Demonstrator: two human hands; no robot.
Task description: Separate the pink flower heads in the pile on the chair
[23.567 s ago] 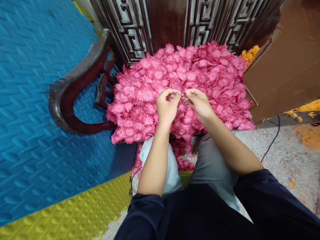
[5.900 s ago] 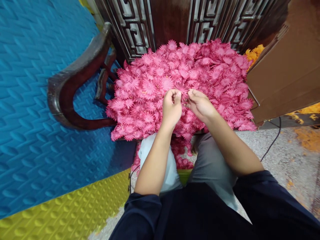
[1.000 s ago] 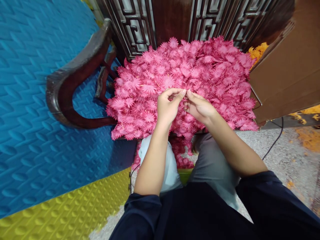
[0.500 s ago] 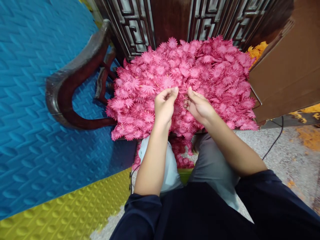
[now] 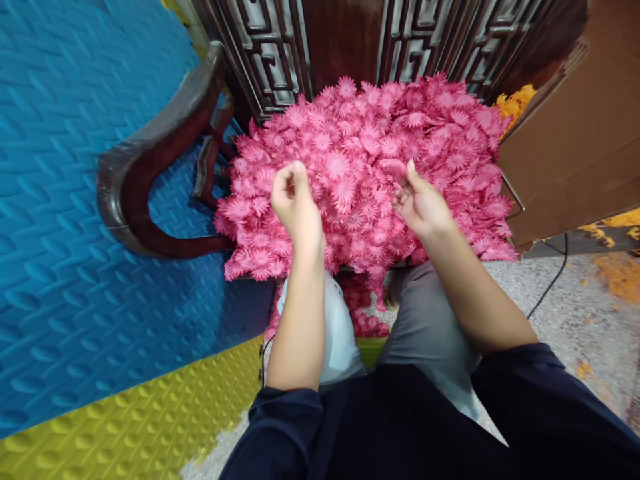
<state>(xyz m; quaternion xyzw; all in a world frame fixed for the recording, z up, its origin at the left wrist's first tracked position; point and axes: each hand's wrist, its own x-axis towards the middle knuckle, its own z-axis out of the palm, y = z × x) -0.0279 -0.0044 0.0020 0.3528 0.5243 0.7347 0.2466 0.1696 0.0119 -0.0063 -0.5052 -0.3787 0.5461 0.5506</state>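
Observation:
A broad heap of pink artificial flower pieces (image 5: 345, 233) lies in front of me. My left hand (image 5: 296, 200) is over the left half of the heap, thumb and index finger pinched together; what they hold, if anything, is too small to make out. Over the right half, my right hand (image 5: 420, 203) pinches a pink flower piece (image 5: 393, 167) between thumb and fingers, blurred by motion. The two hands are well apart.
A dark curved wooden armrest (image 5: 130, 193) stands left of the heap. Behind is a carved wooden panel (image 5: 345, 40). At the right is a brown cardboard box (image 5: 575, 140), with orange pieces (image 5: 515, 103) beside it. A black cable (image 5: 553, 277) runs down at the right.
My hands have moved apart, the left one leftward and the right one rightward. A pink piece now shows clearly at my right fingertips.

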